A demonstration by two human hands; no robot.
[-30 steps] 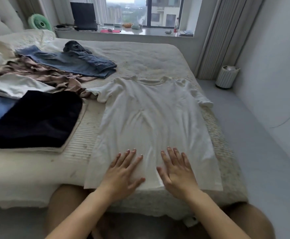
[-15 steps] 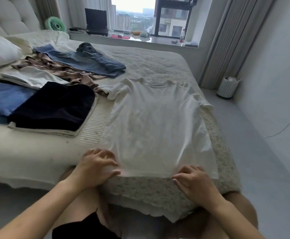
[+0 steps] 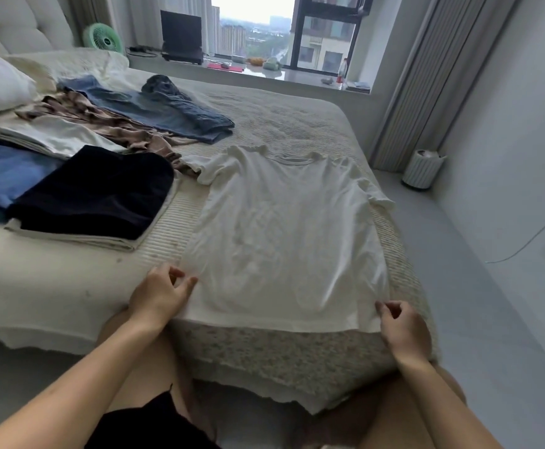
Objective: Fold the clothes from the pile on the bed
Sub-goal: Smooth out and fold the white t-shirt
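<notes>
Pinching the hem corners: left hand (image 3: 161,294) has thumb and fingers curled at the near-left corner of the white T-shirt (image 3: 284,234); right hand (image 3: 402,328) curls on the near-right corner. Whether cloth is fully caught between the right fingers is hard to tell; they sit at the hem edge.

Shirt lies flat at the near edge of the bed (image 3: 297,115), toward its right side, collar away from the person, hem running along the edge. Sleeves spread to either side, right sleeve close to the bed's right edge. Likely laid this way so the hem is nearest to hand and the body can be pulled taut or carried up toward the collar.

Grip at both corners at once suggests evening out the hem before a fold, judging by the faint creases across the middle.

Left part of the bed: a dark folded garment (image 3: 93,192) on a pale one, a blue piece (image 3: 2,173) beside it toward the left edge. These look finished. Farther back, jeans (image 3: 154,115) and a brown patterned garment (image 3: 102,121) lie loose, apparently the remaining pile, kept well apart from the working spot.

Shirt itself not yet folded.
</notes>
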